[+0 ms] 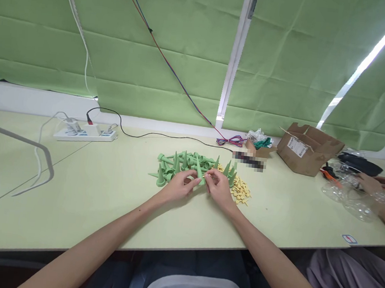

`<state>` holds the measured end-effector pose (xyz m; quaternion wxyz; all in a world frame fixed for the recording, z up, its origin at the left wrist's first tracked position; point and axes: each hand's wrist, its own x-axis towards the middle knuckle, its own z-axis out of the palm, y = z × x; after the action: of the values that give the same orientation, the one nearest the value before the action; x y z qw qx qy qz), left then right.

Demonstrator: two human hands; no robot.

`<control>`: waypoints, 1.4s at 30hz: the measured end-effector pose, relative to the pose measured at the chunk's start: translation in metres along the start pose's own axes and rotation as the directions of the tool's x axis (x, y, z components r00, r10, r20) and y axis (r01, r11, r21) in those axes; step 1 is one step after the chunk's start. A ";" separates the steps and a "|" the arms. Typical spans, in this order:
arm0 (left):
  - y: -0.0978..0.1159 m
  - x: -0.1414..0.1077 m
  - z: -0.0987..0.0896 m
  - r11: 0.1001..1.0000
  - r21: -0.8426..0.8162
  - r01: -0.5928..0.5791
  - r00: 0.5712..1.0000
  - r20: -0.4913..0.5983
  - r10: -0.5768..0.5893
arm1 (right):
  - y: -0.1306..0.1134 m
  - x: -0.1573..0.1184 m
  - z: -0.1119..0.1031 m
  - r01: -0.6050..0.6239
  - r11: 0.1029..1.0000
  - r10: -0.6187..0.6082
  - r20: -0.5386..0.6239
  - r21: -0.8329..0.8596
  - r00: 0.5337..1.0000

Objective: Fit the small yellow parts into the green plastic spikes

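A green plastic spike [199, 169] stands tilted between my hands, its point up and its wider end low. My left hand [181, 186] pinches it near that wide end. My right hand [221, 192] is closed at the fingertips right beside the same end; a speck of yellow shows there, too small to name. Just beyond my hands lies a heap of green spikes [177, 161], some upright and some on their sides. Small yellow plastic pieces [241, 190] are piled to the right of it, partly hidden by my right hand and the spikes.
A power strip [85, 133] with plugs and cables lies at the back left, near a grey bent bar [48, 161]. Toward the back right stands an open cardboard box [307, 149]. Clear plastic pieces [358, 202] lie by another person's hands [370, 184] at far right.
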<state>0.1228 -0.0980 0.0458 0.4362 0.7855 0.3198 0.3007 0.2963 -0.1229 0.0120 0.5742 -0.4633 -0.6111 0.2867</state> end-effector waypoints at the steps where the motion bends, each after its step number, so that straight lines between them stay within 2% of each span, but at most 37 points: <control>1: -0.001 0.000 0.001 1.000 0.008 0.003 1.000 -0.002 -0.003 | 0.000 0.000 0.000 -0.001 1.000 0.001 -0.002 -0.010 1.000; 6: -0.008 0.001 0.003 0.999 -0.006 0.032 0.999 0.007 -0.032 | -0.002 0.000 -0.001 0.006 0.998 -0.006 -0.003 -0.058 1.000; 9: -0.012 0.002 0.003 1.000 0.018 0.010 1.000 0.001 -0.010 | -0.003 0.000 -0.001 -0.001 0.998 0.001 -0.005 -0.057 1.000; 14: -0.017 0.004 0.002 0.968 0.202 -0.148 0.984 -0.068 0.165 | -0.002 0.000 0.000 -0.027 0.999 0.027 0.000 -0.025 1.000; 19: -0.016 0.003 0.000 0.916 0.326 -0.234 0.964 -0.048 0.263 | -0.002 0.001 0.001 -0.052 0.998 0.051 0.013 0.020 0.999; 29: -0.012 0.005 0.003 0.922 0.351 -0.164 0.971 -0.109 0.214 | -0.001 0.002 0.002 -0.081 0.992 0.080 0.007 0.093 0.997; 35: -0.011 0.006 0.003 0.916 0.368 -0.159 0.958 -0.167 0.233 | 0.001 0.004 0.002 -0.101 0.987 0.100 0.012 0.125 0.995; 42: -0.014 0.006 0.003 0.901 0.402 -0.160 0.945 -0.202 0.258 | -0.001 0.002 0.001 -0.066 0.997 0.066 -0.012 0.025 0.998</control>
<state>0.1254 -0.0892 0.0337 0.1965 0.8406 0.3378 0.3750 0.2957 -0.1210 0.0137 0.5739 -0.4780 -0.5881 0.3102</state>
